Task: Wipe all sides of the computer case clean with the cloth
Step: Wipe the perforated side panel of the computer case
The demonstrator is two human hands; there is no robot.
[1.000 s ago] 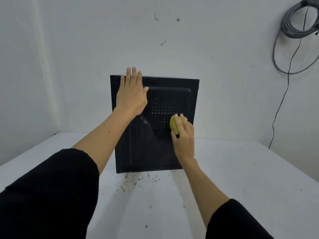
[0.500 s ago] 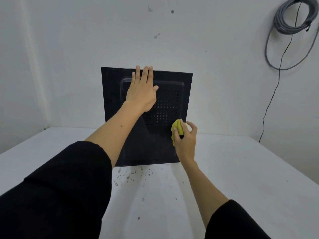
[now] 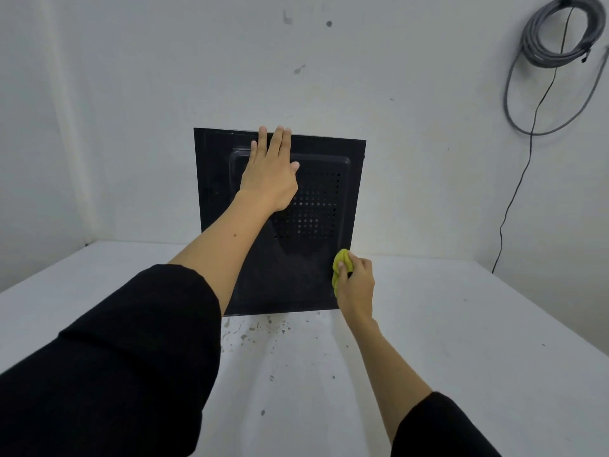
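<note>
At the lower right corner of the panel, the right hand has its fingers curled round the bunched yellow-green cloth and presses it against the black computer case, which stands upright on the white table, close to the back wall. The left hand lies flat and spread on the upper panel, fingertips reaching the top edge, steadying the case.

To do this stroke well, I judge the cloth should run right off the side edge and down to the bottom seam (corners hold dust), while the flat hand keeps firm counter-pressure so the case does not tip or slide.

Open tabletop lies to the right and in front, enough for turning the case to reach other faces. How much room lies behind it cannot be told. Coiled cable hangs high on the wall, well apart.
</note>
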